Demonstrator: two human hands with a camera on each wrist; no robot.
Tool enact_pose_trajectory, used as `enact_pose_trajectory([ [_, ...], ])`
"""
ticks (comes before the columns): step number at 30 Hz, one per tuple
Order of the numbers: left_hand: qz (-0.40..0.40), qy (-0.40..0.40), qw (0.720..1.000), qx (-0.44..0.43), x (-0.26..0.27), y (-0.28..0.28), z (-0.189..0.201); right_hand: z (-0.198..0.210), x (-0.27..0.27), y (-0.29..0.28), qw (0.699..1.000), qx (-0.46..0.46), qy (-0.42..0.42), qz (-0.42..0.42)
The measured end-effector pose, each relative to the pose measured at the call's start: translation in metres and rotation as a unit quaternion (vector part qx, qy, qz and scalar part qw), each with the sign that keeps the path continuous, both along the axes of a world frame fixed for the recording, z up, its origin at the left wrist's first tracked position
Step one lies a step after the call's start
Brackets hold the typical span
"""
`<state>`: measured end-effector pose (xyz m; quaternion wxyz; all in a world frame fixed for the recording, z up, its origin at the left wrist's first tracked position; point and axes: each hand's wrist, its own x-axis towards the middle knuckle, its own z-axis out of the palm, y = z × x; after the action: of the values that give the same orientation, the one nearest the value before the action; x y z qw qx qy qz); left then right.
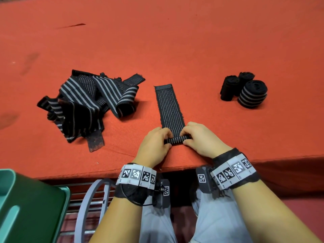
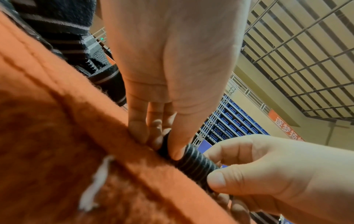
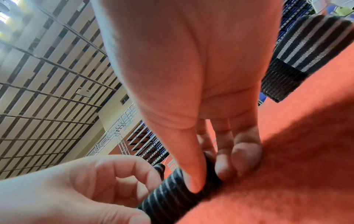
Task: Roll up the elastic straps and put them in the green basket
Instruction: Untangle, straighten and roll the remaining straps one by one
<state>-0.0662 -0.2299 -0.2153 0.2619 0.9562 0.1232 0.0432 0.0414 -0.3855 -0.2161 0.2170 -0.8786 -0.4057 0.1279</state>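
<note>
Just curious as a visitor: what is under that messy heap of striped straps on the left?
The heap of straps lies directly on the orange table cover. Straps overlap, so lower ones are partly hidden, and anything beneath them cannot be seen.

An orange wall banner (image 2: 285,125) in the left wrist view carries large pale Chinese characters, of which 逐梦 can be made out; the rest runs out of sight behind the hand. The grey wristbands (image 1: 136,176) bear black-and-white square code markers without readable text.
</note>
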Motion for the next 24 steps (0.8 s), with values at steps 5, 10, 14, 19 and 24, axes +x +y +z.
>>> enact_pose_trajectory([
  [5, -0.021, 0.031, 0.999, -0.038, -0.006, 0.005, 0.005, 0.002, -0.006, -0.008, 0.999, 0.015, 0.032, 0.016],
  [10, -0.038, 0.054, 0.995, -0.082, -0.014, 0.010, 0.010, 0.009, -0.014, -0.017, 0.994, 0.025, 0.101, 0.019],
  [14, -0.036, 0.066, 0.994, -0.085, -0.012, 0.009, 0.010, 0.008, -0.014, -0.015, 0.995, 0.018, 0.092, 0.017],
  [19, -0.012, 0.045, 0.997, -0.061, -0.007, 0.010, 0.003, 0.003, -0.011, -0.012, 0.998, 0.008, 0.063, -0.001],
  [24, -0.010, 0.007, 0.997, -0.076, -0.007, 0.009, -0.003, 0.003, -0.009, -0.008, 0.999, 0.015, 0.047, -0.003],
])
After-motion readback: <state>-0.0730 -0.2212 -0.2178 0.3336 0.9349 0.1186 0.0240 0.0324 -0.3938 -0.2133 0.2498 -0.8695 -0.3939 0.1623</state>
